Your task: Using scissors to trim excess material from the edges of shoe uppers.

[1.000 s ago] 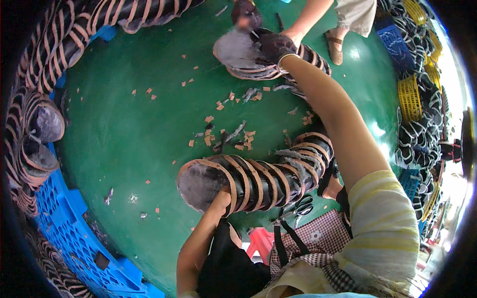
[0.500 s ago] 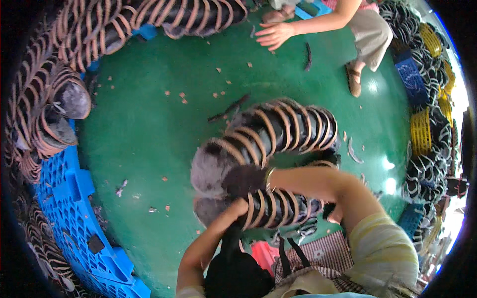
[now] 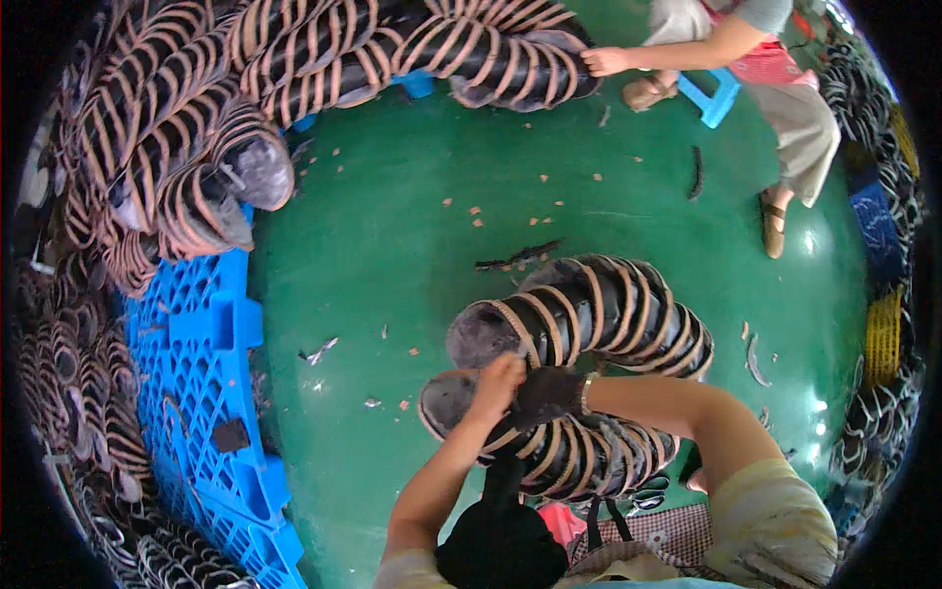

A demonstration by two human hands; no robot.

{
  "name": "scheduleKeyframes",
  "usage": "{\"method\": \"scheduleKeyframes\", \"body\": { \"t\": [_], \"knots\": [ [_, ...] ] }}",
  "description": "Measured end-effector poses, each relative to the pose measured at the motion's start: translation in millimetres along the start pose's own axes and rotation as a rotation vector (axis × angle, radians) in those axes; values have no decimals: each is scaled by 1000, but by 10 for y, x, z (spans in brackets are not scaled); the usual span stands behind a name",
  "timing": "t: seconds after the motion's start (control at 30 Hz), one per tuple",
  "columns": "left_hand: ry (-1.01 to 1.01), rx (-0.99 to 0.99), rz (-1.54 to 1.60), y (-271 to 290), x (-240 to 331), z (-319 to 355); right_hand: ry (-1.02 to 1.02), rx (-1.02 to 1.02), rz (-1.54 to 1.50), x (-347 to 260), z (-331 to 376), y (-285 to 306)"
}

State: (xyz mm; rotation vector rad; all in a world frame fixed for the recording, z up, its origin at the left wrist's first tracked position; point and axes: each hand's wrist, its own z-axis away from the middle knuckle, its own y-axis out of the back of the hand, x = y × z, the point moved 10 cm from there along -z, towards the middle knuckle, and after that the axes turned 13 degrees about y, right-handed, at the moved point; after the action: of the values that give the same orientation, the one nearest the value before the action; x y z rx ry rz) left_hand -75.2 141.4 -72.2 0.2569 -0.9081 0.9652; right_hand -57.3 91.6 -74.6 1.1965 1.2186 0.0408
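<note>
Much floor (image 3: 343, 265) separates two stacks (image 3: 574, 456) from pallet edge (image 3: 235, 322).

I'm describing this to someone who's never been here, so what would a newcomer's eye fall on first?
Probably the curved black bundles ringed with tan bands, low centre on the green floor, with the bare left hand and dark-gloved right hand close together near their left ends. Then, perhaps, the heap of similar bundles across the upper left and the blue pallet along the left side.
</note>
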Motion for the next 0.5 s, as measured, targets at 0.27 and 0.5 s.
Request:
{"method": "scheduleKeyframes", "body": {
  "t": [0.27,0.5],
  "knots": [
    [-222,119,-481,-5,-27,574,-303,-39,148,-183,164,451],
    [-261,-18,-757,-350,-8,547,-137,-474,64,-136,-50,509]
  ]
}}
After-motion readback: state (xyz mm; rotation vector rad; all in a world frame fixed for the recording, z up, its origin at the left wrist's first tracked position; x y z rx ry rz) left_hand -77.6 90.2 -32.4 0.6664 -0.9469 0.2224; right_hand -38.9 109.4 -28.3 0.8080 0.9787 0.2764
